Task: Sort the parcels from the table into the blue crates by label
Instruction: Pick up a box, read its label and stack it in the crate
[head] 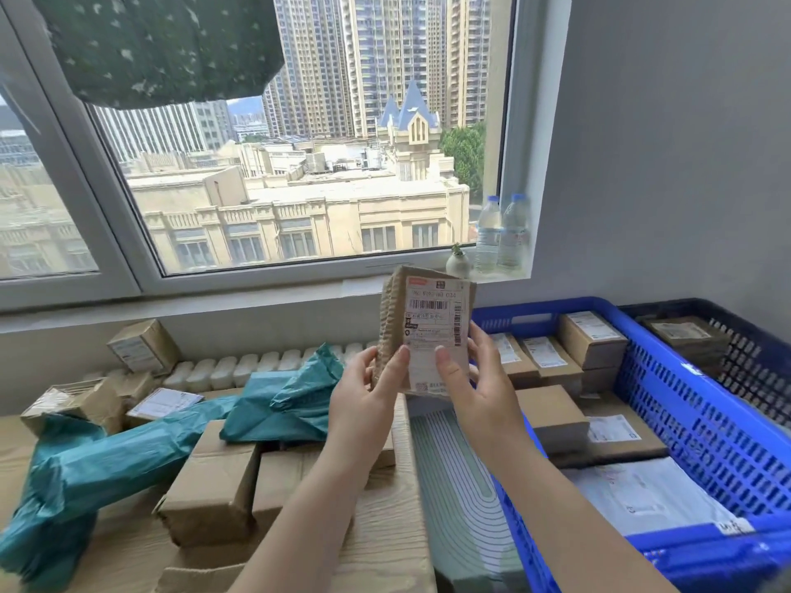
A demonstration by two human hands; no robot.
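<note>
Between left hand (371, 395) and right hand (474, 378), both clamped on its lower edges: upright padded parcel (428, 331), label facing; right of them, blue crate (685, 404).

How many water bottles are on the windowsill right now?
2. Both stand upright at the right end of the sill, side by side: the left bottle and the right bottle, next to a small vase. None appear hidden.

parcels (214, 485) on table (385, 528), crate (685, 421) right
</note>
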